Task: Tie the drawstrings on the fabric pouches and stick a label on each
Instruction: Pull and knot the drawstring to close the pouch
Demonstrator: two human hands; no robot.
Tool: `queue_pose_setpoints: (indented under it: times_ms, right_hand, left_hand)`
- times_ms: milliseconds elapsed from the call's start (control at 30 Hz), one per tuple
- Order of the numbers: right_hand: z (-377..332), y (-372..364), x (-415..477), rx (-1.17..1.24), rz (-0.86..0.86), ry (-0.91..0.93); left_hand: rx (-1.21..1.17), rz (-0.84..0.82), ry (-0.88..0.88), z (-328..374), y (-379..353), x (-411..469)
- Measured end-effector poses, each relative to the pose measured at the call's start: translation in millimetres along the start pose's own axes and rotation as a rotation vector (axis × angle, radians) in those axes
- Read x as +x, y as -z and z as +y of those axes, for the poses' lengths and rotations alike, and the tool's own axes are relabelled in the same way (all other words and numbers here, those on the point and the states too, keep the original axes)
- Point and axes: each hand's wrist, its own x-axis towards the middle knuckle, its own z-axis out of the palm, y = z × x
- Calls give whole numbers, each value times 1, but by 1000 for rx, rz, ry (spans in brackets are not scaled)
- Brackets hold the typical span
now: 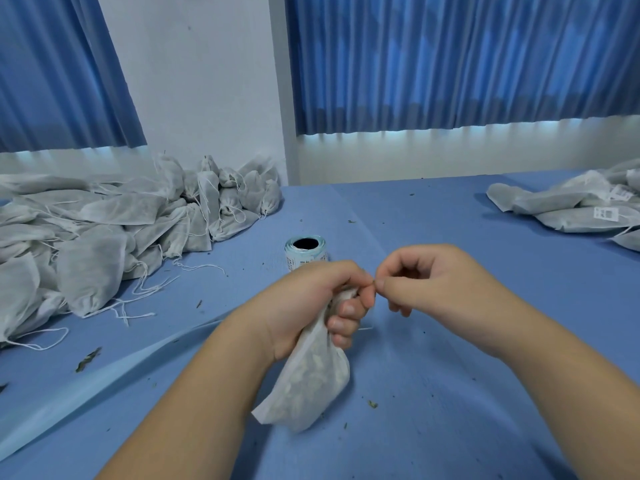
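The pouch [311, 379] hangs above the desk [450, 393], just in front of the person. Its bunched neck is clenched in the left hand [304, 299] and its filled body sags down toward the cloth. The left fingers [346, 310] are wrapped tight round the gathered fabric. The right hand [426, 282] is drawn up against them, its thumb and forefinger tips [384, 284] pinched together right at the neck, apparently on the drawstring, though the cord is too thin for me to see there. That is where I think it could go wrong. The pinch is small, so a hard tug could let the cord slip free and the half-made knot loosen. If the left grip eases at the same time, the neck could open and spill the filling, and green flecks [373, 405] already lie scattered on the desk. Pulling too sharply on such thin fabric could also pucker or tear the channel. The label roll [306, 252] stands just beyond the hands, close enough that a swinging wrist could knock it over or send it rolling. Well off to the left lies the heap of unlabelled pouches [104, 230], with loose strings trailing toward the working area where they could snag. The labelled pouches [581, 209] lie far to the right.
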Motion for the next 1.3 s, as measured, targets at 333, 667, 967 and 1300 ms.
queue_pose_setpoints:
  times_ms: [333, 667, 967, 1300]
  right_hand:
    - [1, 3, 0, 29, -129, -22]
    - [5, 8, 0, -10, -137, -45]
    - [3, 8, 0, -2, -127, -69]
    - [-1, 2, 0, 186, -15, -80]
  left_hand:
    - [100, 13, -64, 5, -1, -7]
    - [157, 174, -132, 4, 0, -5]
    - [225, 169, -121, 5, -1, -7]
    - [266, 269, -172, 4, 0, -5]
